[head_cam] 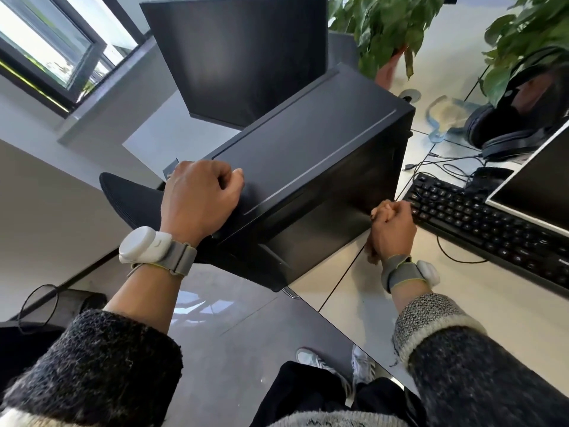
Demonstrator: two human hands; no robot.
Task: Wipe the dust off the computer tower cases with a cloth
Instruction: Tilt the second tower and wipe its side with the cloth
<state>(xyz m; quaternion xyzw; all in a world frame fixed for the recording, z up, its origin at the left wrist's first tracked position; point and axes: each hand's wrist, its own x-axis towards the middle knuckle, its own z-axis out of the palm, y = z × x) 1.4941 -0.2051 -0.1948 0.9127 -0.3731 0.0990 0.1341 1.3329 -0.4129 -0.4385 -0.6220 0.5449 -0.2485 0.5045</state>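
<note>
- The black computer tower sits on the near left corner of the pale desk, with its front end sticking out past the desk edge.
- Left hand rests on top of the tower at the near left end, fingers curled under. Can't tell if it's got anything pinched in there.
- A dark ribbed thing pokes out to the left from under that hand. Honestly can't say what it is.
- Right hand is balled up tight against the tower's right side, low down by the desk. No idea if it's gripping something.
- Both wrists wear grey bands with white pods.
- A black monitor stands just behind the tower.
- A black keyboard lies just right of the right hand.
- Headphones and leafy plants are further back.
</note>
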